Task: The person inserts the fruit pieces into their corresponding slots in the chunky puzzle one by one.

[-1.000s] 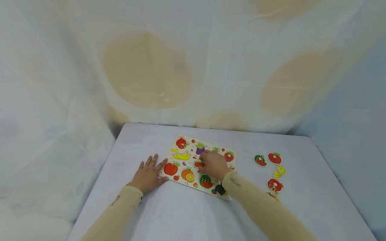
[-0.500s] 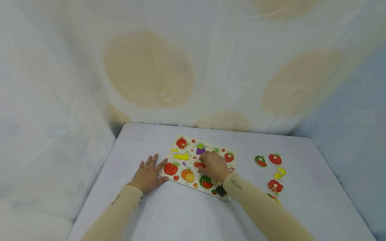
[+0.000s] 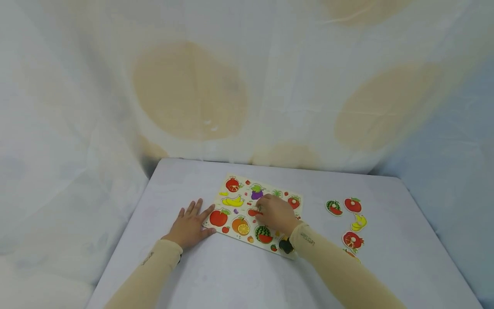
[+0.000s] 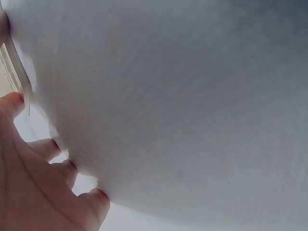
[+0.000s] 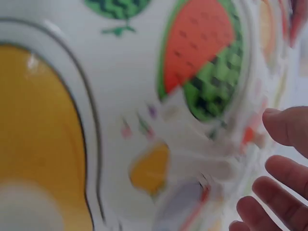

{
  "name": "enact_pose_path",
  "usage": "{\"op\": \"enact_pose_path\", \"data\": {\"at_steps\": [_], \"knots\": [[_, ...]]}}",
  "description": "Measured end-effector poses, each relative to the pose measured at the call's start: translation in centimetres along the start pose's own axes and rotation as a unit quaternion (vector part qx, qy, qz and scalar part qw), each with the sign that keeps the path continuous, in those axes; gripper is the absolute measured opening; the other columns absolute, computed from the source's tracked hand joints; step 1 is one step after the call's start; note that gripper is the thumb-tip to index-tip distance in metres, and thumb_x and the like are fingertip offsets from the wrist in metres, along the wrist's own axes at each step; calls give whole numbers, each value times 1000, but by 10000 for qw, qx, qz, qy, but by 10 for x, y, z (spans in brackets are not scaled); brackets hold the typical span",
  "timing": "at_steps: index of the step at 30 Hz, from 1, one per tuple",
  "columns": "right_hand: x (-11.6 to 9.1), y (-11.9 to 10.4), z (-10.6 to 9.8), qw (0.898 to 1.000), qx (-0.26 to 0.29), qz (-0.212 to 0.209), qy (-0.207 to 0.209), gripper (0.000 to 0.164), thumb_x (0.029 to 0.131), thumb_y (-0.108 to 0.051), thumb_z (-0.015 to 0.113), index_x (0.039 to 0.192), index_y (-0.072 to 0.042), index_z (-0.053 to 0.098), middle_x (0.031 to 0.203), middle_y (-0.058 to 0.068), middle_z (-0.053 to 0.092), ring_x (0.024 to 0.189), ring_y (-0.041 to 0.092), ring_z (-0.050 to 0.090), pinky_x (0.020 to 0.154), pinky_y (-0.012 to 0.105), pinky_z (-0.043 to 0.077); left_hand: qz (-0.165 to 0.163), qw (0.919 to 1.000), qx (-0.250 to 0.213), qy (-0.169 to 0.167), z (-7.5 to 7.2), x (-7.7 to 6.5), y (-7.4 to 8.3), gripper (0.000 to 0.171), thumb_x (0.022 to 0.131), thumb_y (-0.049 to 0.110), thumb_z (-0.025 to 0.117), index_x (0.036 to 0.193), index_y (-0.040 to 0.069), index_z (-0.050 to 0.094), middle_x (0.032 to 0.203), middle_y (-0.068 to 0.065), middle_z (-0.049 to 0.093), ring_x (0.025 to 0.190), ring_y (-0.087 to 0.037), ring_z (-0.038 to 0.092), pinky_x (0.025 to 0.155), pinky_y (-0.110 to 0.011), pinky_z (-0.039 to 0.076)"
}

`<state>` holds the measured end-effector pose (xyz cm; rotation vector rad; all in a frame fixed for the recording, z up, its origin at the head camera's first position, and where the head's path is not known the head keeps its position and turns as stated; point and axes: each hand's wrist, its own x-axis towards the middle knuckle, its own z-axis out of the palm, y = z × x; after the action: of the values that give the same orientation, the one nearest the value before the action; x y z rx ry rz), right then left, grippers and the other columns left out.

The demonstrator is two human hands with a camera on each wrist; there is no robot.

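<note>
While a red piece (image 3: 252,212) lies partly beneath, the right grip (image 3: 277,213) seemingly pinches it.

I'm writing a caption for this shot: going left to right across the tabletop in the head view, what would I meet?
Left hand, bananas on the fruit board, right hand, loose watermelon piece, loose banana piece.

"How does the thin, cream, rectangular fruit-picture board (image 3: 234,236) lie?"
"Flat, turned at an angle, left edge against the left hand (image 3: 188,229)."
"And the small red fruit shape (image 3: 252,212)?"
"On it, partly hidden by the right hand (image 3: 275,213); grip unclear."
</note>
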<state>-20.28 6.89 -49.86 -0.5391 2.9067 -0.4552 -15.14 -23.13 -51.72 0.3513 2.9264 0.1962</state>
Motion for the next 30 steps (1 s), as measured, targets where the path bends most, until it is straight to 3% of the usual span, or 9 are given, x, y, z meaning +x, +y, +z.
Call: {"op": "enact_pose_path", "data": {"at_steps": [4, 8, 16, 18, 22, 30], "knots": [[-19, 8, -19, 9999, -29, 107, 95, 43, 86, -40, 78, 123, -19, 70, 129, 0, 63, 118, 23, 59, 92, 44, 54, 90, 9999, -110, -25, 0, 2, -5, 81, 90, 57, 66, 157, 26, 33, 163, -21, 18, 148, -44, 14, 115, -65, 13], [-42, 19, -36, 9994, -278, 132, 135, 42, 84, -39, 81, 119, -19, 71, 129, 2, 62, 111, 22, 62, 86, 42, 56, 51, 9998, -157, 83, -1, 0, -18, 80, 89, 55, 67, 157, 25, 35, 162, -23, 19, 147, -45, 14, 114, -66, 12], [-87, 64, -44, 9983, -320, 463, 133, 46, 81, -36, 83, 121, -16, 69, 133, 8, 61, 116, 29, 61, 84, 46, 57, -208, 9992, -329, -21, -2, -19, -44, 81, 89, 52, 69, 156, 21, 36, 161, -26, 18, 146, -48, 13, 113, -68, 11], [-100, 77, -47, 9976, -281, 605, 187, 46, 81, -35, 83, 121, -15, 69, 132, 8, 61, 111, 28, 63, 81, 44, 58, -233, 9992, -334, 30, -3, -22, -46, 81, 89, 52, 69, 156, 21, 36, 161, -26, 18, 146, -48, 13, 113, -67, 11], [-122, 93, -44, 9968, -164, 753, 218, 46, 81, -35, 83, 119, -14, 69, 130, 10, 62, 101, 26, 65, 78, 44, 59, -259, 9993, -271, 80, -3, -24, -50, 81, 90, 53, 68, 156, 20, 36, 161, -27, 18, 146, -48, 13, 113, -68, 10], [-153, 93, -23, 9950, -187, 956, 210, 52, 73, -41, 88, 116, -17, 71, 129, 9, 62, 113, 33, 62, 81, 53, 57, -88, 9994, -319, 29, 1, -19, -46, 82, 89, 53, 68, 156, 20, 36, 161, -26, 18, 146, -49, 13, 112, -68, 12]]}}
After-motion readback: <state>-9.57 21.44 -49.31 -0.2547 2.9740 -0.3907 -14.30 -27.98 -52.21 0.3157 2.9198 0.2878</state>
